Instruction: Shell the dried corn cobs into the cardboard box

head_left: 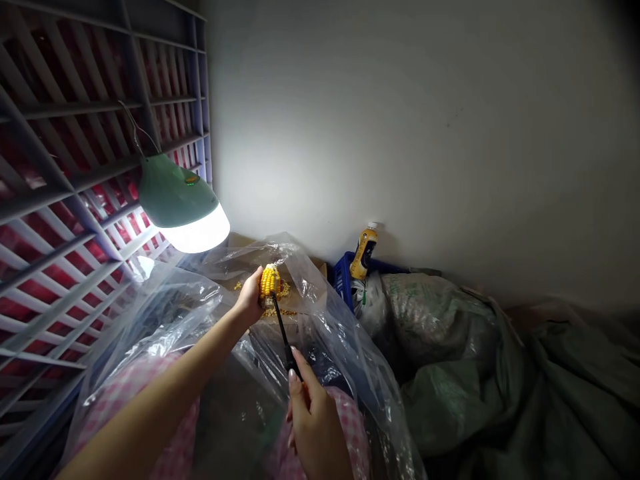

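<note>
1. The left hand (pixel 249 298) is closed around one yellow corn cob (pixel 269 281), held over scattered loose kernels (pixel 283 291).
2. The right hand (pixel 311 420) is closed around one thin black tool (pixel 283 335), its tip set against the cob.
3. One clear plastic sheet (pixel 320 327) is spread around both hands.
4. Beyond it are seen one green-and-white hanging lamp (pixel 183 207), one yellow bottle (pixel 364 252), one blue plastic crate (pixel 343 280) and one bulging green woven sack (pixel 435 320).

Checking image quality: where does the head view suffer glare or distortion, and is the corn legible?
Head view: the hanging lamp blows out white and washes the wall beside it; the plastic sheeting throws glints; the lattice rack bows from wide-angle distortion; the right corner falls dark. The corn cob in the left hand stays clear.
</note>
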### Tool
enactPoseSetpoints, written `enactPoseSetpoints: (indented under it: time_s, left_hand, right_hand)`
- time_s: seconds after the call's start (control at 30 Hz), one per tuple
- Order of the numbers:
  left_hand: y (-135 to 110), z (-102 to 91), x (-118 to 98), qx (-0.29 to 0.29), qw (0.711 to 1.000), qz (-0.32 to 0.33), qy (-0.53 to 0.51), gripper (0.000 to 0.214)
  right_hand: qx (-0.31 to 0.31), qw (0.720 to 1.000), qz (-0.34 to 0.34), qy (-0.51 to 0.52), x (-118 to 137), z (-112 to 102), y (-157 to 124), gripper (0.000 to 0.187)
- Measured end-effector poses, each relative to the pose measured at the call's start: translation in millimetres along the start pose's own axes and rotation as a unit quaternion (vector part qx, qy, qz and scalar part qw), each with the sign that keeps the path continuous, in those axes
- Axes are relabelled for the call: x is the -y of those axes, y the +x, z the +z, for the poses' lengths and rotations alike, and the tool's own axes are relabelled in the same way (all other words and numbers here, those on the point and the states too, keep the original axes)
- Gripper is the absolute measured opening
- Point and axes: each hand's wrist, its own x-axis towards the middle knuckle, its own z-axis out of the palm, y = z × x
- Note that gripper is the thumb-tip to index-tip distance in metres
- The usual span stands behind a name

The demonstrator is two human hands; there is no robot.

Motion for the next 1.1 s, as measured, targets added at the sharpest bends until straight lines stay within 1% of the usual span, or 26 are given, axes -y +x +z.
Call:
enactPoseSetpoints:
  time_s: [0.13,0.2,0.4,0.67,0.8,0.93,1.0,1.1]
  left_hand:
    - [0,0.7,4,0.014,0.999,0.022,0.038,0.028]
    - [2,0.1,8,0.014,0.998,0.034,0.051,0.028]
    - [7,0.0,17,0.005,0.998,0.036,0.056,0.027]
    - [6,2.3,20,-0.009,0.997,0.025,0.075,0.030]
    - [7,1.6,22,-0.006,0.993,0.030,0.110,0.032]
    - [16,-3.0,27,-0.014,0.991,0.038,0.129,0.034]
    - [23,-8.2,30,-0.026,0.989,0.061,0.132,0.034]
    - [34,-18.0,34,-0.041,0.985,0.103,0.133,0.035]
  right_hand:
    - [0.061,0.995,0.077,0.024,2,1,0,0.054]
    - [0.076,0.992,0.098,0.026,4,-1,0,0.054]
    - [0.065,0.992,0.100,0.031,6,-5,-2,0.051]
    - [0.039,0.993,0.107,0.024,7,-6,-5,0.049]
    - [0.023,0.995,0.099,0.017,8,0,-5,0.049]
    - [0.007,0.996,0.088,0.025,6,7,2,0.049]
    - [0.024,0.994,0.096,0.053,3,6,8,0.050]
    - [0.076,0.979,0.141,0.127,-2,4,16,0.052]
